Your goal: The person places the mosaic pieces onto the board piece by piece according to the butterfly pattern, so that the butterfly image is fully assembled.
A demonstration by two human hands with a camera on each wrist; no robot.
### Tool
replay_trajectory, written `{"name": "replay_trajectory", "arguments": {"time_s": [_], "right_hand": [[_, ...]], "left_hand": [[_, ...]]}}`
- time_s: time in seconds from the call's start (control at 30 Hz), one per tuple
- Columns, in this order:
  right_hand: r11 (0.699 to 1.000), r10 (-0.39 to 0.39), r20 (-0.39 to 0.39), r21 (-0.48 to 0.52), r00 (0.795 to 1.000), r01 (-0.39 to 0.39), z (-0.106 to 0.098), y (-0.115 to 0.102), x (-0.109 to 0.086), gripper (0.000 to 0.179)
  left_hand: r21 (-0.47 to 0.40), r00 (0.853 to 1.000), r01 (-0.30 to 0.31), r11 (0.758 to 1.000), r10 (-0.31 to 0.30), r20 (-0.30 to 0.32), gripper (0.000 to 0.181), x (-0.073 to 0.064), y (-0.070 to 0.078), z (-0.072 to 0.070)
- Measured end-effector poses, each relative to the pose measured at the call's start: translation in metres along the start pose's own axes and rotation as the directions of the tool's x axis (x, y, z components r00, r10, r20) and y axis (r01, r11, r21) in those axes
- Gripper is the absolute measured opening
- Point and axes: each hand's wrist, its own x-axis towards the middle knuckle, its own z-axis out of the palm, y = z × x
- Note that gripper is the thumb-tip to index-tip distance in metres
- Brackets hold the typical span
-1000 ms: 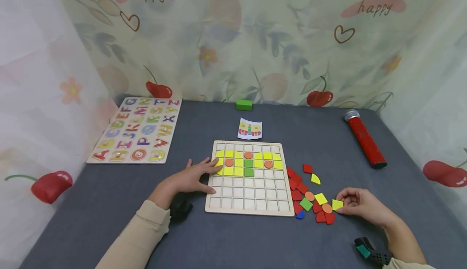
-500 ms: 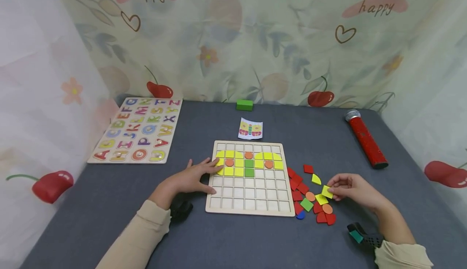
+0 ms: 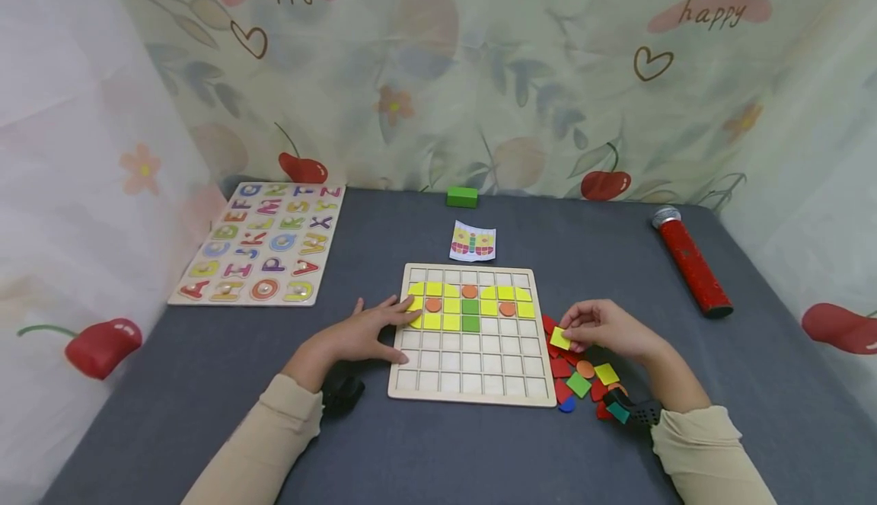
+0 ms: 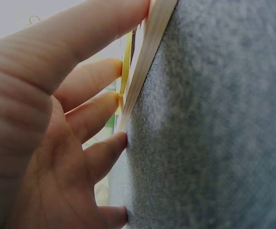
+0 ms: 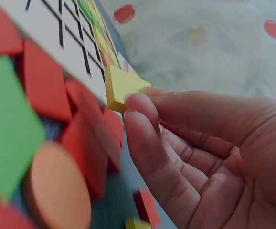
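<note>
A wooden grid board [image 3: 448, 379] lies flat, its upper cells filled with yellow, orange and green tiles. My left hand [image 3: 363, 334] rests on the board's left edge with fingers spread; two fingertips touch yellow tiles in the left wrist view. Between thumb and fingers, my right hand [image 3: 606, 328] pinches a yellow square tile [image 5: 121, 86], held above the red tiles beside the board's right edge. Below that hand lie loose tiles, among them a green square [image 3: 578, 384], an orange disc [image 3: 585, 369] and a yellow square [image 3: 606, 374]. The right wrist camera hides part of the pile.
Behind the board lies a small picture card [image 3: 473, 241] with a butterfly pattern, and farther back a green block [image 3: 462, 197]. An alphabet puzzle board [image 3: 256, 250] is at the back left. A red microphone [image 3: 693, 265] lies at the right. Patterned curtains enclose the table.
My right hand has lifted the yellow square tile from the pile's right side and carried it left, to the board's right edge. The left hand stays put on the board.
</note>
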Motion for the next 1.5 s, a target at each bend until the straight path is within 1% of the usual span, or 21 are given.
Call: {"name": "replay_trajectory", "arguments": {"time_s": [0.27,0.4,0.47,0.77,0.87,1.07,1.2,1.5], "right_hand": [[1.000,-0.020,0.021,-0.023,1.000,0.021,0.015,-0.016,0.029,0.028],[0.999,-0.037,0.007,-0.026,0.999,0.037,0.024,-0.024,0.041,0.025],[0.997,-0.052,0.000,-0.048,0.999,0.052,0.027,-0.027,0.046,0.023],[0.988,-0.123,-0.011,-0.093,0.992,0.121,0.041,-0.039,0.062,0.019],[0.987,-0.121,-0.027,-0.109,0.992,0.117,0.045,-0.042,0.066,0.018],[0.977,-0.124,-0.060,-0.180,0.990,0.111,0.053,-0.045,0.070,0.015],[0.972,-0.110,-0.073,-0.215,0.991,0.092,0.056,-0.046,0.070,0.015],[0.966,-0.107,-0.105,-0.247,0.989,0.079,0.053,-0.048,0.063,0.015]], "left_hand": [[-0.011,1.000,-0.003,1.000,0.003,-0.004,0.078,0.000,-0.001,0.001],[-0.007,1.000,-0.006,1.000,0.006,-0.006,0.078,0.001,-0.002,0.002],[-0.002,1.000,-0.008,1.000,0.008,-0.008,0.078,0.001,-0.002,0.002],[0.001,1.000,0.003,1.000,-0.003,-0.008,0.078,0.001,0.000,0.000],[0.000,1.000,0.005,1.000,-0.005,-0.009,0.078,0.000,0.001,0.000],[-0.004,1.000,-0.002,1.000,0.002,-0.011,0.078,0.000,0.000,0.000],[-0.004,1.000,0.002,1.000,-0.002,-0.011,0.078,0.000,0.000,0.001],[-0.007,1.000,0.002,1.000,-0.002,-0.007,0.078,-0.001,0.000,0.001]]}}
